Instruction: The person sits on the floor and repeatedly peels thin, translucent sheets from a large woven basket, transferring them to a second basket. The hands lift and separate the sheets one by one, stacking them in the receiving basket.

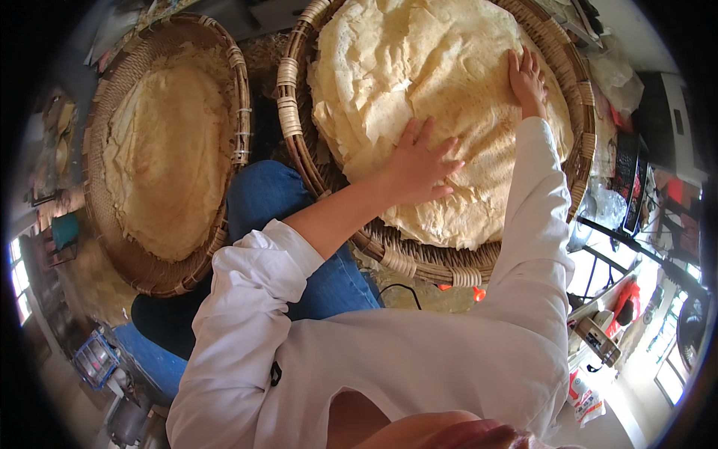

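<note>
A large round wicker basket (pixel 399 261) holds a thick stack of thin, pale-golden flatbreads (pixel 370 67) with wrinkled, ragged edges. My left hand (pixel 423 163) lies palm down on the lower middle of the stack, fingers spread. Farther off, my right hand (pixel 527 81) rests near the stack's right edge, its fingers also apart. Neither hand grasps anything. To the left, a second wicker basket (pixel 96 163) contains another stack of thin flatbreads (pixel 174 151), which neither hand touches.
Between the baskets is a knee in blue jeans (pixel 266 191). A dark cable (pixel 406 285) and a small orange object (pixel 478 294) lie below the large basket. Clear plastic bags (pixel 617 84) hang at right; a teal container (pixel 64 230) stands at far left.
</note>
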Motion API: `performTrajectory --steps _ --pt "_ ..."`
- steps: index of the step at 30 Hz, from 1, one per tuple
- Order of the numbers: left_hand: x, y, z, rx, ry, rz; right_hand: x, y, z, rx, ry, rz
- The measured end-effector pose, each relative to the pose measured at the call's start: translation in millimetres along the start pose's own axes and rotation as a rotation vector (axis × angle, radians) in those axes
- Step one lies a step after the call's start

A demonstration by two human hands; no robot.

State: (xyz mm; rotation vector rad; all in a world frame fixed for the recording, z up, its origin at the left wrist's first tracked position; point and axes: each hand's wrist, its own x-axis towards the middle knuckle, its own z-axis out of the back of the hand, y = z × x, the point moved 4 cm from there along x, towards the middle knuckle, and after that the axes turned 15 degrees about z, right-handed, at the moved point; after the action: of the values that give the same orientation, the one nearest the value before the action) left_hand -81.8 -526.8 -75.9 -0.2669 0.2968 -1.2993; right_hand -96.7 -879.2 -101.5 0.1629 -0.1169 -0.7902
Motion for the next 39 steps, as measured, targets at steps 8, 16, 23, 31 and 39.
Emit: performTrajectory --steps 8,16,23,31,39 --pt "2 4 0 0.030 -0.003 -0.012 -86 -13 1 -0.145 -0.135 0.046" --pt "-41 11 63 -0.204 0.056 -0.067 -229 -123 16 -0.589 0.218 0.171" --pt "-215 210 126 -0.378 -0.738 0.403 -246 2 56 -0.071 -0.224 0.495" --pt "-366 368 49 0.195 -0.319 0.893 -226 310 74 0.369 -0.072 0.879" --pt "-324 369 54 0.152 -0.357 0.789 -268 585 -32 0.087 0.579 1.373"
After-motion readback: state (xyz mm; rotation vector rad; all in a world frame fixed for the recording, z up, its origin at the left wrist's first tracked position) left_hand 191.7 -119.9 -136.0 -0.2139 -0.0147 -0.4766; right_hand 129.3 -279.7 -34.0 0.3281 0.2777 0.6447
